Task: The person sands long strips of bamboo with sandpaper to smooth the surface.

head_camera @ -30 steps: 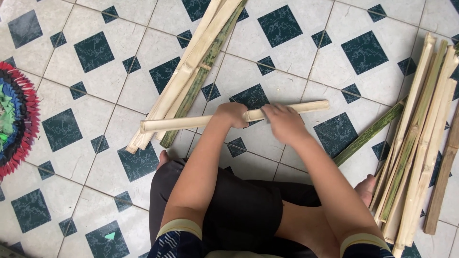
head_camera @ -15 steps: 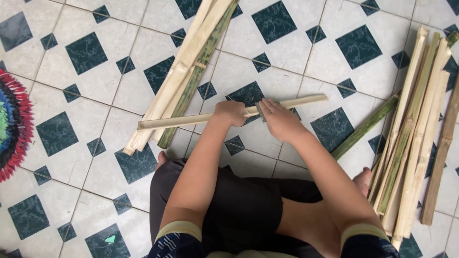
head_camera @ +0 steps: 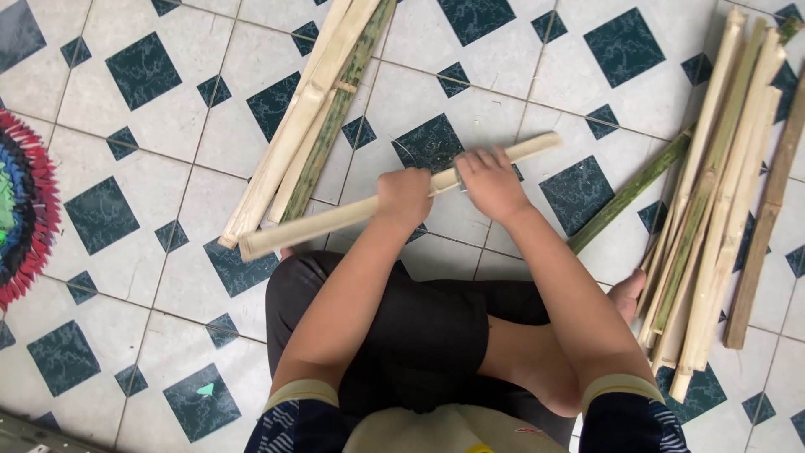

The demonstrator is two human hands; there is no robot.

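White floor tiles (head_camera: 142, 159) with dark teal diamonds fill the head view, and you sit cross-legged on them in black shorts, your bare foot (head_camera: 627, 295) poking out to your right. Across your lap, just above the knees, you hold a long pale bamboo strip (head_camera: 335, 218), slanting from low on your left to high on your right. Your left hand (head_camera: 404, 197) is clenched in a fist round the strip near its middle. Your right hand (head_camera: 490, 183) sits just beside it, palm down, fingers (head_camera: 478, 159) curled over the strip and gripping it; whether there is a blade under that hand, you cannot tell from here. Up ahead on your left, a small bundle of split bamboo (head_camera: 312, 117), pale and green pieces together, lies on the floor, its lower end near the strip's left tip. On your right a bigger pile of bamboo slats (head_camera: 721, 184) lies lengthwise, with one green piece (head_camera: 631, 191) angling out toward you. At the far left edge, a round woven mat (head_camera: 23, 210) with a red fringe peeks in.
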